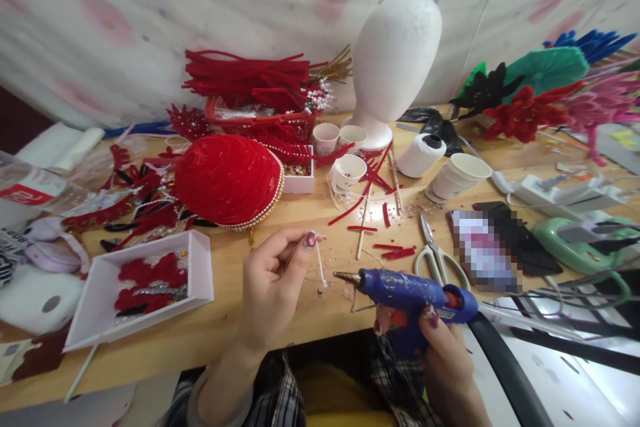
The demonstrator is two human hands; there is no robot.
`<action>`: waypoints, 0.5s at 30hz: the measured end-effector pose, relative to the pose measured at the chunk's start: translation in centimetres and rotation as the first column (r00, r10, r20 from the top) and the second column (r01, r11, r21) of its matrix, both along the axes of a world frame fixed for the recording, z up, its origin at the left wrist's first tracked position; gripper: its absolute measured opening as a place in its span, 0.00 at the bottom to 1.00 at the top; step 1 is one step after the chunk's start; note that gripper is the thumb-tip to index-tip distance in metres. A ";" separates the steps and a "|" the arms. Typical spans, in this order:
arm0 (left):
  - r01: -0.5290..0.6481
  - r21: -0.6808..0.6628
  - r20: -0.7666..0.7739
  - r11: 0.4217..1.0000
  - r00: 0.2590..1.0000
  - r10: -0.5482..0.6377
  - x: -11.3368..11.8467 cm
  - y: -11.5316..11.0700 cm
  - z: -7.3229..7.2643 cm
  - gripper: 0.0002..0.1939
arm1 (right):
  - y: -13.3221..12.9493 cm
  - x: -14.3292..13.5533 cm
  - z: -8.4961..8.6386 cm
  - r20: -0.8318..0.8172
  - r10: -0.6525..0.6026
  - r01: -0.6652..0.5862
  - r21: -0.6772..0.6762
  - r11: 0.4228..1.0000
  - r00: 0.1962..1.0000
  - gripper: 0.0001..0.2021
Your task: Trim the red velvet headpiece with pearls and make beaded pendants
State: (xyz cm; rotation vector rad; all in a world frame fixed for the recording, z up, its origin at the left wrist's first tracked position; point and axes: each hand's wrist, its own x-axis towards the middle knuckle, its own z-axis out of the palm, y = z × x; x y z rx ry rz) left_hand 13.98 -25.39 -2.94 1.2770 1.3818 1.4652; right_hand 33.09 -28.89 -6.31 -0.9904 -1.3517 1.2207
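My right hand (pixel 450 360) is wrapped round the handle of a blue hot glue gun (pixel 400 288). Its metal nozzle points left, towards my other hand, with a gap between them. My left hand (pixel 275 280) is raised over the table with thumb and fingertips pinched together. A thin white strand (pixel 321 263) shows just below those fingertips, with a small whitish blob at its lower end. What the pinch itself holds is too small to make out. Behind my left hand sits a red domed cap (pixel 227 180) edged with pearl-like beads.
Scissors (pixel 435 257) and a phone (pixel 483 250) lie beyond the glue gun. A white box (pixel 140 293) of red pieces stands at left. Paper cups (pixel 457 177), a thread spool (pixel 420 155) and a white foam head (pixel 397 57) stand farther back. Red scraps (pixel 397 252) litter the middle.
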 end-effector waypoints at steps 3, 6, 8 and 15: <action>0.060 -0.051 0.076 0.997 0.996 -0.056 -0.1 -0.2 -0.1 0.10 | 0.0 -0.3 0.4 -0.229 0.033 -0.064 -0.130 0.989 0.973 0.19; 0.134 -0.089 0.110 0.987 0.986 -0.124 0.0 -0.2 -0.2 0.12 | 0.1 -0.3 0.5 -0.274 0.071 -0.122 -0.174 0.977 0.959 0.20; 0.175 -0.116 0.123 0.978 0.979 -0.161 0.0 -0.2 -0.2 0.14 | 0.2 -0.2 0.4 -0.275 0.118 -0.171 -0.177 0.969 0.954 0.22; 0.212 -0.121 0.161 0.970 0.968 -0.192 0.1 0.1 -0.3 0.15 | 0.4 0.3 -0.4 -0.222 0.120 -0.148 -0.117 0.982 0.968 0.23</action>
